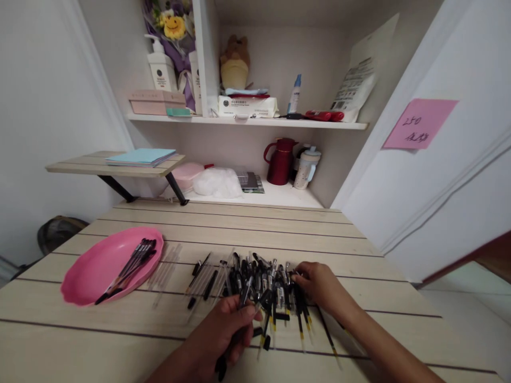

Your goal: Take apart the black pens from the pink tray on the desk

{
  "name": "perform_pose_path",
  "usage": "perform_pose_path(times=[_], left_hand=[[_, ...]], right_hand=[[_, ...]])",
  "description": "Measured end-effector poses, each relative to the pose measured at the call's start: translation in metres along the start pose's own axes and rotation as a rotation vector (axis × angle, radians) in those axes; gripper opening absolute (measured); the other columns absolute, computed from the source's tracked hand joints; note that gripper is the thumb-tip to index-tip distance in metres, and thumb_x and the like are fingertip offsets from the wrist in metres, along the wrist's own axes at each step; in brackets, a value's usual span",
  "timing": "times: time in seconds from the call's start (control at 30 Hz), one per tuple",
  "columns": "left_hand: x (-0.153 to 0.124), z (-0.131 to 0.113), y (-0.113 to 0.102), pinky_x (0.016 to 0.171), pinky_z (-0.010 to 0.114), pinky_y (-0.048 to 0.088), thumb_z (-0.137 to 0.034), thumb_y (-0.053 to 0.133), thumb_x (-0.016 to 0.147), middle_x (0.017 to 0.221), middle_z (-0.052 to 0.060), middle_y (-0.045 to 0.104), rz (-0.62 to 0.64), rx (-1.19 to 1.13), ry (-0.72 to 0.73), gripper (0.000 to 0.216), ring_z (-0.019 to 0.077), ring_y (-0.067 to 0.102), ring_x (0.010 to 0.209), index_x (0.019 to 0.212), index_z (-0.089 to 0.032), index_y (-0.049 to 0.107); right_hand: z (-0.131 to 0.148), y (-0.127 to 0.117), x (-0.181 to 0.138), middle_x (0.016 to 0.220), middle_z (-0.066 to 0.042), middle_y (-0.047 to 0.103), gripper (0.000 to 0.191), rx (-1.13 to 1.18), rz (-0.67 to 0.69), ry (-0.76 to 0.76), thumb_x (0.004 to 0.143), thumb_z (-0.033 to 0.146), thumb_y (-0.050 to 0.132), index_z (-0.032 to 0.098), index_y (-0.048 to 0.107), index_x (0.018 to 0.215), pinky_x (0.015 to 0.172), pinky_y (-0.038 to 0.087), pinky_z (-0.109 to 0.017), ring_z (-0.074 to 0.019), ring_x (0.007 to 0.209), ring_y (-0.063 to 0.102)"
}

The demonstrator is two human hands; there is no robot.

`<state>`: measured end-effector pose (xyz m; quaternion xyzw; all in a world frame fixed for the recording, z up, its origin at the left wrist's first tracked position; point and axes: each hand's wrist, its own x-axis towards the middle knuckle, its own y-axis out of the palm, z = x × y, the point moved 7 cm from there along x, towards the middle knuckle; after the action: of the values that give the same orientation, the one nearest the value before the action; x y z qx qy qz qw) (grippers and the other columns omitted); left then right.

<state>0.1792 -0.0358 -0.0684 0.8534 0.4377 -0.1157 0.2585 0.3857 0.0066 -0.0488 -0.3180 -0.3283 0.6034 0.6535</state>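
Note:
A heap of black pens and pen parts lies on the wooden table in front of me. My left hand is closed around a black pen whose end pokes out below the fingers. My right hand rests on the right side of the heap, fingers curled onto the pens there. Several clear pen barrels lie loose to the left of the heap. A pink oval tray at the left holds several assembled black pens.
Behind the table, shelves carry a red jug, a white cup, bottles, boxes and a plush toy. A small raised stand with a blue folder is at the back left. A white door with a pink note is on the right.

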Motion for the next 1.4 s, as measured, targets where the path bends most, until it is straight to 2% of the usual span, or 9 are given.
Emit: perform_pose_path(times=[0.43,0.6,0.67,0.83,0.93,1.03,1.1,1.17,1.4], left_hand=[[0.005,0.005,0.001,0.028,0.015,0.016,-0.045,0.055,0.070,0.047,-0.007,0.051,-0.016,-0.036,-0.034,0.031,0.0017,0.035,0.027,0.079,-0.015,0.051],[0.008,0.006,-0.003,0.031,0.015,0.020,-0.040,0.062,0.065,0.052,-0.006,0.052,-0.057,-0.070,-0.026,0.029,0.0012,0.037,0.030,0.075,-0.016,0.049],[0.009,0.006,-0.002,0.032,0.015,0.020,-0.038,0.063,0.064,0.052,-0.007,0.052,-0.066,-0.086,-0.024,0.029,0.0012,0.036,0.030,0.071,-0.016,0.047],[0.014,0.003,0.005,0.032,0.015,0.020,-0.033,0.066,0.062,0.046,-0.008,0.047,-0.047,-0.087,0.034,0.027,0.0015,0.035,0.030,0.068,-0.016,0.046],[0.013,0.003,0.007,0.032,0.015,0.019,-0.034,0.066,0.061,0.044,-0.008,0.046,-0.061,-0.059,0.037,0.028,0.0019,0.035,0.030,0.063,-0.016,0.045],[0.009,0.005,0.006,0.033,0.015,0.021,-0.035,0.064,0.062,0.046,-0.005,0.050,-0.054,-0.033,-0.005,0.027,0.0026,0.037,0.030,0.063,-0.015,0.046],[0.006,0.006,0.001,0.033,0.016,0.022,-0.036,0.063,0.063,0.048,-0.004,0.051,-0.077,-0.006,-0.022,0.026,0.0034,0.039,0.032,0.065,-0.015,0.048],[0.005,0.004,-0.010,0.035,0.016,0.025,-0.039,0.062,0.063,0.050,-0.004,0.051,-0.153,0.030,-0.009,0.027,0.0042,0.042,0.035,0.067,-0.014,0.051],[0.009,-0.020,-0.038,0.037,0.018,0.024,-0.048,0.058,0.062,0.041,-0.006,0.040,-0.351,0.369,0.062,0.034,0.0065,0.037,0.035,0.064,-0.014,0.055]], right_hand=[[0.000,0.003,0.010,0.061,-0.003,0.061,0.018,0.003,-0.007,0.016,0.074,0.027,0.044,0.017,0.060,0.074,0.052,0.034,-0.024,-0.0150,0.055,0.053],[0.007,-0.019,0.007,0.071,-0.005,0.063,0.016,0.001,-0.143,0.030,0.073,0.028,0.048,0.019,0.060,0.079,0.060,0.037,-0.027,-0.0180,0.067,0.056],[0.015,-0.018,0.000,0.064,-0.003,0.060,0.017,0.158,-0.122,0.051,0.074,0.033,0.047,0.020,0.058,0.070,0.056,0.037,-0.027,-0.0166,0.061,0.055],[0.053,0.041,-0.032,0.057,0.003,0.053,0.030,0.922,0.279,0.187,0.063,0.045,0.062,0.019,0.053,0.076,0.036,0.025,-0.018,-0.0091,0.044,0.046],[0.062,0.044,-0.035,0.051,0.005,0.047,0.028,1.111,0.179,0.196,0.060,0.039,0.067,0.016,0.053,0.066,0.038,0.023,-0.018,-0.0050,0.041,0.038],[0.045,0.014,-0.023,0.053,0.005,0.046,0.023,1.209,-0.069,0.191,0.064,0.036,0.065,0.016,0.053,0.066,0.041,0.024,-0.019,-0.0050,0.043,0.036],[0.027,-0.011,-0.015,0.053,0.004,0.045,0.022,1.163,-0.193,0.177,0.067,0.036,0.062,0.017,0.053,0.065,0.042,0.026,-0.020,-0.0060,0.045,0.038],[0.014,-0.025,-0.009,0.059,0.002,0.050,0.018,0.978,-0.176,0.152,0.066,0.033,0.062,0.017,0.055,0.070,0.045,0.029,-0.021,-0.0086,0.050,0.044],[-0.009,-0.008,-0.019,0.067,-0.001,0.060,0.011,0.133,0.038,0.018,0.068,0.023,0.052,0.020,0.059,0.076,0.058,0.036,-0.026,-0.0153,0.061,0.052]])
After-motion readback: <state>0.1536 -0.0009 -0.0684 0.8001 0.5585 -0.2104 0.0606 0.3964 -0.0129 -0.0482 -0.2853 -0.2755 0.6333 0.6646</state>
